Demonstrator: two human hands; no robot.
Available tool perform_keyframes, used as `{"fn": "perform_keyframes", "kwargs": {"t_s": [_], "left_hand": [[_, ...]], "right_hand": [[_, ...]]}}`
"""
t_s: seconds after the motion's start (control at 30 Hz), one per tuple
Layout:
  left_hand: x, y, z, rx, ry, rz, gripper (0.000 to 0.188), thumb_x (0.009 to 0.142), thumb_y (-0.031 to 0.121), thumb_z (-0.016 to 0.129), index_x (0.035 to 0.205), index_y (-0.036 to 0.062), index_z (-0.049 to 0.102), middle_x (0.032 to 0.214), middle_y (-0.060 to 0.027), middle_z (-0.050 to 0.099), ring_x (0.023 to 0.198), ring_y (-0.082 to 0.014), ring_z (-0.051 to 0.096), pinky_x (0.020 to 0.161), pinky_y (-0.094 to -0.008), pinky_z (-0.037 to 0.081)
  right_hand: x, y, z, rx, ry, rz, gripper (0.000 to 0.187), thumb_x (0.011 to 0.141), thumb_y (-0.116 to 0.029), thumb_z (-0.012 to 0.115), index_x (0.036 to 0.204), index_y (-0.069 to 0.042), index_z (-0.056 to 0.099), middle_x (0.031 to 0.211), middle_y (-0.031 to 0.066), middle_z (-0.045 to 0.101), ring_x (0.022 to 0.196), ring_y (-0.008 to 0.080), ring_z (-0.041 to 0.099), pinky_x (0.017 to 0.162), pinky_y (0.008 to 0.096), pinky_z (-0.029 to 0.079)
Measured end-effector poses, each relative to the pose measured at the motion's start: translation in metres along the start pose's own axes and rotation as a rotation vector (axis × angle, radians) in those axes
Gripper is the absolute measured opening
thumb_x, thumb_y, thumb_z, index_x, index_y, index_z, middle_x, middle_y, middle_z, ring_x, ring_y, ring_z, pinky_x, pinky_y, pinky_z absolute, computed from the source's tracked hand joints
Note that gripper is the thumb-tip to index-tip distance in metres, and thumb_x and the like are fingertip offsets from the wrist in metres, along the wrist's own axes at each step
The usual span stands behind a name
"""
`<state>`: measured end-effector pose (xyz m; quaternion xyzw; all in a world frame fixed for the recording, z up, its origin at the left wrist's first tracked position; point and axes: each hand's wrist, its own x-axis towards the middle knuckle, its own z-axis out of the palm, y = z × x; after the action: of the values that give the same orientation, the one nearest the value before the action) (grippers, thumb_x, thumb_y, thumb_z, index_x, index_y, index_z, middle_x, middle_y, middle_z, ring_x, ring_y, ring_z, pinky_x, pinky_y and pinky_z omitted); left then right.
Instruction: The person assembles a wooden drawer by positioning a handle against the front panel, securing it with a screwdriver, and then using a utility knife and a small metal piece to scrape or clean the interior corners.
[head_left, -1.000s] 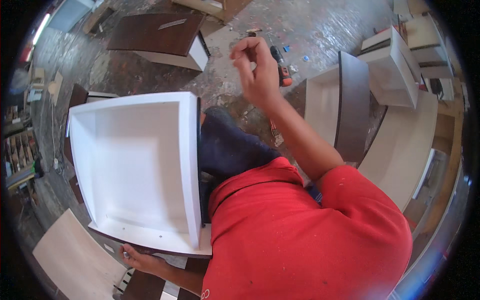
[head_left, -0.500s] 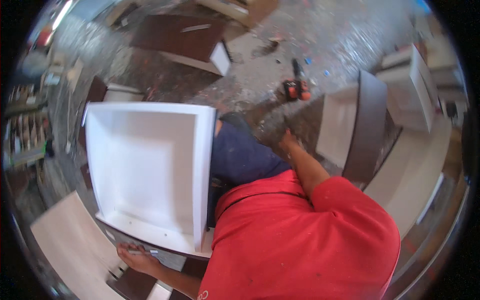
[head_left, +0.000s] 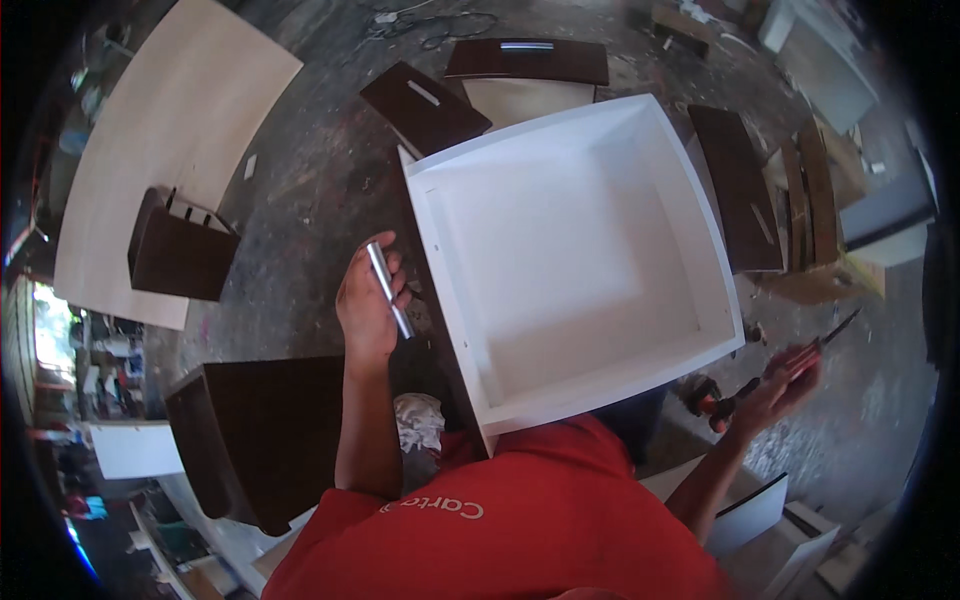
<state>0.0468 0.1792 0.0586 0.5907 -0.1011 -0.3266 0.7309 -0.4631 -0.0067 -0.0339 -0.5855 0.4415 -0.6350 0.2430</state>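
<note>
1. Head view, left hand: The left hand (head_left: 364,308) is palm up, to the left of the white drawer box (head_left: 580,260). Its fingers curl around a silver bar handle (head_left: 389,290), which lies slantwise across them.
2. Head view, right hand: The right hand (head_left: 778,390) is beyond the drawer box's lower right corner. Its fingers are pressed together on a thin tool (head_left: 839,327) with a dark shaft, which points up and to the right. The exact placement of each fingertip is too small to tell.
3. Head view, drawer box: The drawer box is directly in front of the red shirt (head_left: 500,520), its open side facing the camera. A dark front panel (head_left: 429,285) runs along its left side, near the left hand. Small holes show in the panel's white inner face.
4. Head view, surroundings: A power drill (head_left: 712,400) is on the floor, near the right hand. Dark drawer fronts with silver handles stand beyond the drawer box. A pale curved board (head_left: 170,150) is at upper left, with a small brown box (head_left: 185,258) on it.
</note>
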Motion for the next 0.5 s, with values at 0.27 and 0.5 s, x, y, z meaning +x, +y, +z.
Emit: {"fn": "perform_keyframes", "kwargs": {"t_s": [0.27, 0.5], "left_hand": [[0.010, -0.023, -0.006, -0.042, -0.076, 0.041, 0.040, 0.110, 0.025, 0.056, 0.144, 0.0031, 0.060, 0.099, 0.0009, 0.059, 0.084, -0.0082, 0.055, 0.060, -0.0248, 0.045], [0.004, -0.031, -0.003, 0.100, -0.028, 0.051, 0.037, 0.106, 0.024, 0.068, 0.138, 0.0067, 0.061, 0.101, 0.0011, 0.060, 0.075, -0.0065, 0.056, 0.052, -0.0224, 0.041]], "right_hand": [[0.107, -0.170, 0.215, -0.217, -1.255, -0.374, 0.036, 0.092, -0.016, 0.078, 0.125, -0.009, 0.066, 0.115, 0.0144, 0.073, 0.107, 0.0315, 0.072, 0.094, 0.0400, 0.058], [0.094, -0.120, 0.332, -0.021, -1.528, -0.578, 0.030, 0.092, -0.017, 0.079, 0.119, -0.008, 0.067, 0.112, 0.0142, 0.075, 0.102, 0.0340, 0.072, 0.091, 0.0430, 0.059]]}}
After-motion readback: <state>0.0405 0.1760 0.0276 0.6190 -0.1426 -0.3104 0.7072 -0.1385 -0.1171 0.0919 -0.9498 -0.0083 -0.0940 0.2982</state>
